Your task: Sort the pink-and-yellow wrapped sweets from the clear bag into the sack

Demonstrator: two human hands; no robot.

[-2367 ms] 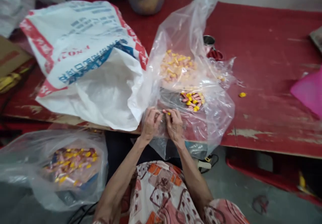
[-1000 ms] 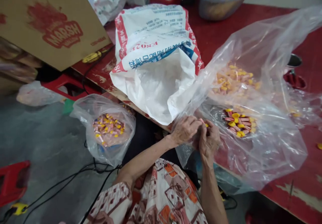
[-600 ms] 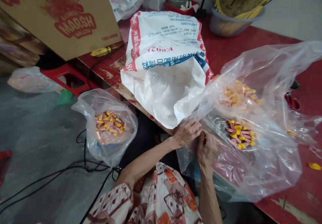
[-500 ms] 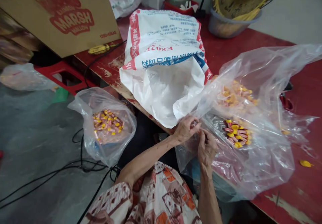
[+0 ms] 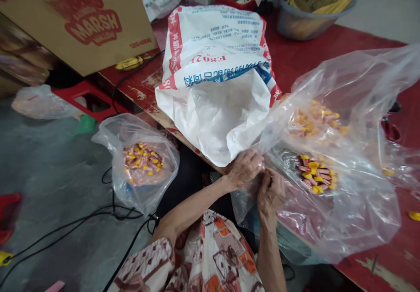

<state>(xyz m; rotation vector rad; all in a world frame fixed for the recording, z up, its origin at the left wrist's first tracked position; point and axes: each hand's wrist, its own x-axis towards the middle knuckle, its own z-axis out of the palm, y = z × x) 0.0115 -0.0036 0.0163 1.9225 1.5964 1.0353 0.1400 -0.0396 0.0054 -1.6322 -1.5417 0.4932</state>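
My left hand (image 5: 245, 168) and my right hand (image 5: 271, 191) meet near the table's front edge, fingertips close together. Both are closed in a pinch; whatever is between the fingers is too small and hidden to make out. Just behind my left hand gapes the mouth of a white printed sack (image 5: 216, 128), its inside pale. Right of my hands a large clear plastic bag (image 5: 357, 200) spreads over the table. Small pink pieces with yellow ends (image 5: 316, 176) lie at its opening, and more yellowish ones show blurred through the film.
A second clear bag (image 5: 164, 152) of pink-and-yellow pieces sits open at my left. A cardboard carton (image 5: 98, 55) and a red stool (image 5: 90, 97) stand beyond it. Black cables (image 5: 92, 213) cross the floor. At the table's back is a bluish basin (image 5: 302, 25) with a yellow-rimmed tray.
The view has shifted slightly, so the bag on the right appears farther right. My left fingers have curled a little more; both hands stay pinched together at about the same spot.
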